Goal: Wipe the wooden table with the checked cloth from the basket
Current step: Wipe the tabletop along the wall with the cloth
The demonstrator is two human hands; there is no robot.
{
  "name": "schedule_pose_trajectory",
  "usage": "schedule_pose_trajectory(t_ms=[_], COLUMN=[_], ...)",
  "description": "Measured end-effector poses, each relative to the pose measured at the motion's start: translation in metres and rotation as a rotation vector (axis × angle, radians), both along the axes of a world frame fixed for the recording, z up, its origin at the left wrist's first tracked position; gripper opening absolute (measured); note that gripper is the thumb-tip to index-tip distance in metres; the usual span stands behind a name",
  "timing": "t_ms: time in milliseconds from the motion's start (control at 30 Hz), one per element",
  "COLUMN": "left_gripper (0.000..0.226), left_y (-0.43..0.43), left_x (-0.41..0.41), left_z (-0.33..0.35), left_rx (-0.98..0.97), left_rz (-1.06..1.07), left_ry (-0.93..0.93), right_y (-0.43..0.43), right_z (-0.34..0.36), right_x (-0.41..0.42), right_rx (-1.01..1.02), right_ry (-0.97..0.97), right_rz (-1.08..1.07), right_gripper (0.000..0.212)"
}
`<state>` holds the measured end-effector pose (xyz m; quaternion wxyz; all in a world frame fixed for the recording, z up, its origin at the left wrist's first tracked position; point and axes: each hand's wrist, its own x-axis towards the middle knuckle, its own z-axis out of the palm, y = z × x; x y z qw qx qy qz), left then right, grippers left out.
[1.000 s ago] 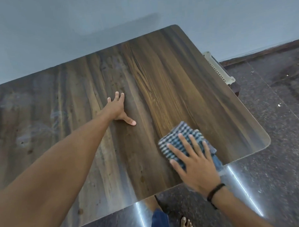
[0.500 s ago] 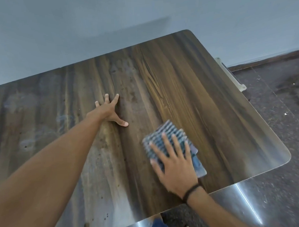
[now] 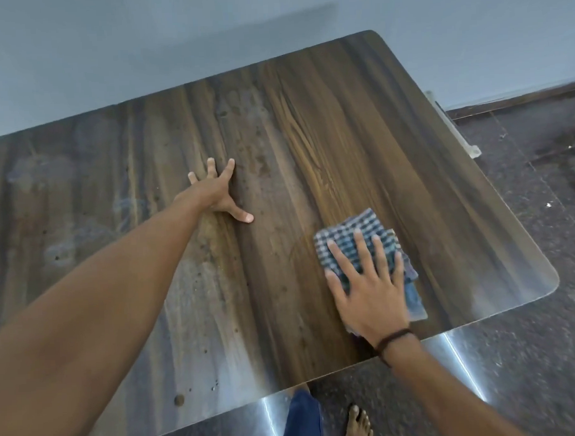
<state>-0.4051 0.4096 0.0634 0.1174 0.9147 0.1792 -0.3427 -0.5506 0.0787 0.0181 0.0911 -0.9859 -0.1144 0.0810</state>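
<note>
While my flat right hand presses the checked cloth, the wooden table left of it, under my splayed left hand, looks unwiped.

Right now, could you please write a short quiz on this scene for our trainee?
1. True or false: the left hand holds the cloth.
2. On the cloth, the right hand has its fingers: A) spread flat, B) curled in a fist, C) pinching a corner.
3. Fill in: the dark band is on the ____ wrist.
Key: 1 false, the left hand lies flat on the bare table; 2 A; 3 right.
</note>
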Motion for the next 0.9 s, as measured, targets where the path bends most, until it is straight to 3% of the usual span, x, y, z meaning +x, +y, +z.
schedule_pose_trajectory(t_ms=[33, 167, 233, 300, 467, 600, 667, 767, 900], left_gripper=[0.158, 0.168, 0.172, 0.162, 0.160, 0.157, 0.158, 0.158, 0.160], left_y=[0.000, 0.008, 0.006, 0.002, 0.019, 0.025, 0.026, 0.031, 0.028], left_x=[0.000, 0.008, 0.020, 0.035, 0.062, 0.071, 0.072, 0.069, 0.070], left_z=[0.003, 0.000, 0.004, 0.011, 0.008, 0.010, 0.011, 0.003, 0.007], left_rx=[-0.003, 0.050, 0.100, 0.106, 0.092, 0.052, 0.022, 0.020, 0.006], left_rz=[0.004, -0.038, -0.048, -0.037, -0.053, -0.029, -0.017, -0.014, 0.032], left_ry=[-0.003, 0.020, 0.028, 0.007, -0.026, -0.003, 0.013, -0.021, 0.028], right_y=[0.016, 0.010, 0.003, 0.031, 0.033, 0.063, 0.084, 0.051, 0.071], right_z=[0.001, -0.002, -0.005, -0.002, -0.007, 0.000, 0.000, 0.002, 0.008], right_x=[-0.002, -0.048, -0.011, 0.028, -0.005, 0.076, 0.072, 0.054, 0.127], right_rx=[0.006, 0.061, 0.048, 0.042, 0.087, 0.063, 0.063, 0.071, 0.008], right_ry=[0.019, -0.057, -0.072, -0.027, -0.109, -0.026, 0.022, -0.067, -0.005], right_rz=[-0.013, 0.293, 0.168, -0.009, 0.219, -0.012, 0.123, 0.346, 0.132], right_gripper=[0.059, 0.057, 0.056, 0.058, 0.061, 0.061, 0.060, 0.058, 0.061])
